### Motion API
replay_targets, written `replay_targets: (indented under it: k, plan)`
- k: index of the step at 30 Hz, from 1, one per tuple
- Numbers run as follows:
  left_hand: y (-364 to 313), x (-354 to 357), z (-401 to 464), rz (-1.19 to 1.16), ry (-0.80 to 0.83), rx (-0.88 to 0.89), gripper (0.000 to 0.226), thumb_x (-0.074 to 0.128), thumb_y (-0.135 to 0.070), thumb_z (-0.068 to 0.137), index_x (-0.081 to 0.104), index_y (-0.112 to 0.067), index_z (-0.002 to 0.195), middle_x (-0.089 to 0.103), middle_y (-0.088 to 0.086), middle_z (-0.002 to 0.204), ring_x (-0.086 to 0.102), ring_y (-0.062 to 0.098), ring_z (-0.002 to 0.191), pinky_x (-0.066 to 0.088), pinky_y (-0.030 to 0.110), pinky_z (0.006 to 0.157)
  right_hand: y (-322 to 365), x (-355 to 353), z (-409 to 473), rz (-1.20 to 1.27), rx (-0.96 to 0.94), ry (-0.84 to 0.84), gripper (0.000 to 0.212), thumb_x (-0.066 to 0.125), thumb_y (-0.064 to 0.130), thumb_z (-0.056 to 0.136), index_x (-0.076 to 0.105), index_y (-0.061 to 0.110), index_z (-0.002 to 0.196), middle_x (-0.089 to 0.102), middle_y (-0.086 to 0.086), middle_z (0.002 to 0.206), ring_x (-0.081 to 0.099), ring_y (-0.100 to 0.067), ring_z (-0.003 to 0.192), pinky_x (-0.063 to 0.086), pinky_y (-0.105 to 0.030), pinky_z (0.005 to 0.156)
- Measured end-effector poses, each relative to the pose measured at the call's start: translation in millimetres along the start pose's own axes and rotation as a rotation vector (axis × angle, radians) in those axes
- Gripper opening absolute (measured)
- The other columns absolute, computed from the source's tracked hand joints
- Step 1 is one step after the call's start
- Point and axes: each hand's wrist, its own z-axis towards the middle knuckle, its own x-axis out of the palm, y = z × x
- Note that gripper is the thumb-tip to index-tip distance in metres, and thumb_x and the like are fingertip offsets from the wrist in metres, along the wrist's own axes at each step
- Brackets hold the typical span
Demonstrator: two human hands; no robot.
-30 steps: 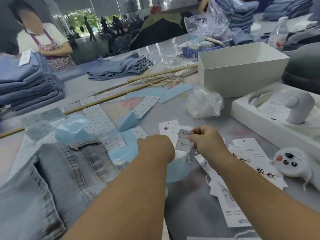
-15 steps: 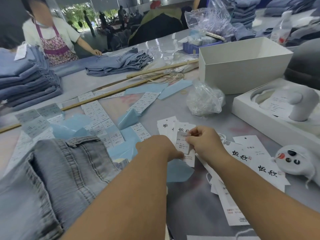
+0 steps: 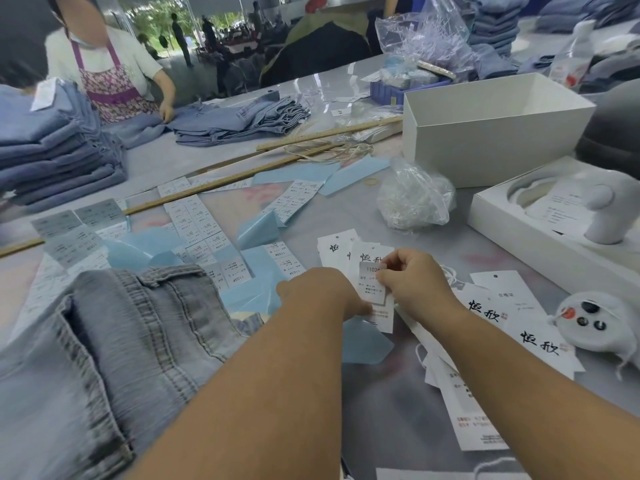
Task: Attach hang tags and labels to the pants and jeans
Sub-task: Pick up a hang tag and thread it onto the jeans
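A small grey-white sticker label (image 3: 370, 284) printed "1103" lies against a white hang tag (image 3: 367, 258) with black brush characters. My right hand (image 3: 410, 282) pinches the label's right edge. My left hand (image 3: 323, 292) holds the lower left of the tag, its fingertips hidden under the hand. A pair of light grey-blue jeans (image 3: 114, 358) lies at the near left, waistband toward the tags. More hang tags (image 3: 512, 320) are spread to the right. Sheets of sticker labels (image 3: 199, 226) on blue backing cover the table to the left.
A white open box (image 3: 491, 133) and a clear bag of fasteners (image 3: 414, 197) stand behind the tags. A white tray (image 3: 540, 230) with a controller and a second controller (image 3: 595, 323) sit at the right. Wooden rulers (image 3: 221, 181), stacked jeans (image 3: 52, 150) and a person (image 3: 107, 64) folding lie beyond.
My right hand has brought the sticker label down from the air onto the hang tag. My left hand moved in under it to hold the tag.
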Motion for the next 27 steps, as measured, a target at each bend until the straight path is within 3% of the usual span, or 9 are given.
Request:
replay_targets:
  k: [5, 13, 19, 22, 24, 27]
  plan:
    - [-1, 2, 1, -0.004, 0.003, 0.002, 0.053, 0.065, -0.068, 0.076, 0.055, -0.027, 0.109, 0.059, -0.002, 0.107, 0.055, 0.021, 0.105, 0.040, 0.037, 0.093, -4, 5, -5, -0.157, -0.135, -0.060, 0.014, 0.063, 0.012, 0.086, 0.059, 0.023, 0.078, 0.064, 0.005, 0.080, 0.060, -0.018, 0.080, 0.042, -0.027, 0.068]
    - [-1, 4, 2, -0.046, 0.027, 0.065, 0.055, 0.059, -0.065, 0.076, 0.059, -0.028, 0.117, 0.063, 0.001, 0.109, 0.059, 0.024, 0.104, 0.046, 0.041, 0.098, 1, 13, -16, -0.399, -0.227, -0.104, 0.015, 0.057, 0.015, 0.084, 0.058, 0.017, 0.098, 0.061, -0.002, 0.097, 0.051, -0.024, 0.093, 0.042, -0.033, 0.074]
    - [0, 5, 5, -0.034, 0.035, 0.075, 0.054, 0.057, -0.063, 0.079, 0.060, -0.025, 0.117, 0.063, 0.003, 0.109, 0.059, 0.025, 0.105, 0.046, 0.042, 0.098, -1, 17, -20, -0.474, -0.141, -0.178, 0.032, 0.063, 0.030, 0.084, 0.061, 0.016, 0.112, 0.044, -0.004, 0.115, 0.041, -0.028, 0.113, 0.045, -0.039, 0.088]
    - [1, 5, 5, -0.055, 0.049, 0.077, 0.059, 0.058, -0.068, 0.078, 0.058, -0.029, 0.121, 0.063, 0.001, 0.112, 0.058, 0.025, 0.107, 0.046, 0.042, 0.099, -3, 13, -17, -0.448, -0.072, -0.155, 0.053, 0.067, 0.039, 0.081, 0.050, 0.016, 0.125, 0.039, -0.005, 0.121, 0.043, -0.030, 0.116, 0.043, -0.039, 0.089]
    - [2, 3, 4, -0.070, 0.048, 0.065, 0.060, 0.061, -0.068, 0.077, 0.058, -0.029, 0.123, 0.063, 0.001, 0.113, 0.058, 0.025, 0.108, 0.046, 0.042, 0.100, -3, 10, -15, -0.412, -0.037, -0.125, 0.062, 0.069, 0.042, 0.079, 0.042, 0.017, 0.129, 0.044, -0.006, 0.124, 0.047, -0.030, 0.116, 0.043, -0.039, 0.088]
    - [3, 3, 3, -0.071, 0.051, 0.072, 0.059, 0.063, -0.064, 0.079, 0.057, -0.029, 0.126, 0.063, 0.001, 0.117, 0.058, 0.025, 0.110, 0.045, 0.042, 0.101, -2, 6, -10, -0.308, 0.033, -0.060, 0.059, 0.071, 0.038, 0.079, 0.045, 0.015, 0.126, 0.062, -0.005, 0.118, 0.056, -0.028, 0.110, 0.046, -0.036, 0.085]
